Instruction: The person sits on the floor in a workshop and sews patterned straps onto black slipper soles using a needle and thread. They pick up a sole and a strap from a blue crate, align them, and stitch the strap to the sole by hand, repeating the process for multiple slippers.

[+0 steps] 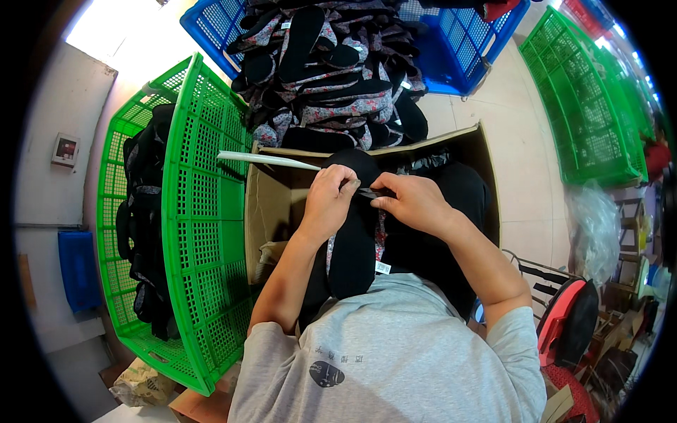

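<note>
A slipper [352,247] with a black sole, flowered fabric along its sides and a small white tag lies lengthwise over my lap. My left hand [330,197] is closed, its thumb and fingers pinching at the slipper's upper part. Opposite it, my right hand [416,201] pinches at the same spot, where a small greyish piece shows between the fingertips; I cannot make out what it is. From beside my left hand a long white strip [264,159] sticks out to the left, over the box edge; whether that hand grips it is hidden.
An open cardboard box [271,211] surrounds my lap. Beyond it rises a pile of similar slippers [338,84] by a blue crate [458,49]. A green crate [204,233] holding dark items stands left; another green crate [582,106] is far right, near a clear plastic bag [594,229].
</note>
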Demonstrator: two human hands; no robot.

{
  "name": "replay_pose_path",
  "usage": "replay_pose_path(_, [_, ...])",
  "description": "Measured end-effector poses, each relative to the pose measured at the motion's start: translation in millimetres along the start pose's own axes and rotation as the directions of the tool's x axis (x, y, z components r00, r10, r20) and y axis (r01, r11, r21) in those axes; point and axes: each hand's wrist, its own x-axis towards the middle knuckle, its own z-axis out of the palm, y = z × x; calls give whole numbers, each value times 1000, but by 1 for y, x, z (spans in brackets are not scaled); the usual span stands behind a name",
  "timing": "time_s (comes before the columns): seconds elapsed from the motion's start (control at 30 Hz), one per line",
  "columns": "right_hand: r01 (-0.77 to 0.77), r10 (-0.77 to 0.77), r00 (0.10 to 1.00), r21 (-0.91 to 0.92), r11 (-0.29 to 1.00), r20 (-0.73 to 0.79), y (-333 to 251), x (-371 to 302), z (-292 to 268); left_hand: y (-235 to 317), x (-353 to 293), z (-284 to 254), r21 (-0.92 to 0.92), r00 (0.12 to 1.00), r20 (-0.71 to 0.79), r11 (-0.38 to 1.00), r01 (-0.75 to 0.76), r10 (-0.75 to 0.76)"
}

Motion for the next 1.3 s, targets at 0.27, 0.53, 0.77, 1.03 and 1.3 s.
replay_pose_path(0.27, [-8, 10, 999, -60, 998, 33, -6, 2, -2, 0, 0, 1, -21, 1000, -6, 1000, -1, 0])
replay_pose_path(0.53, [-35, 38, 999, -78, 996, 39, -7, 3, -1, -1, -1, 1, -15, 1000, -13, 1000, 2, -3])
replay_pose_path(0.77, [-49, 53, 998, -86, 995, 40, -8, 4, -1, 0, -1, 1, -18, 1000, -22, 1000, -6, 5])
replay_pose_path(1.03, [-69, 71, 997, -70, 995, 33, -8, 4, 0, -1, -1, 1, -14, 1000, -20, 1000, 2, -2])
replay_pose_path(1.3, [-79, 80, 996, -57, 995, 28, -7, 3, -1, -1, -2, 1, -39, 999, -26, 999, 21, -23])
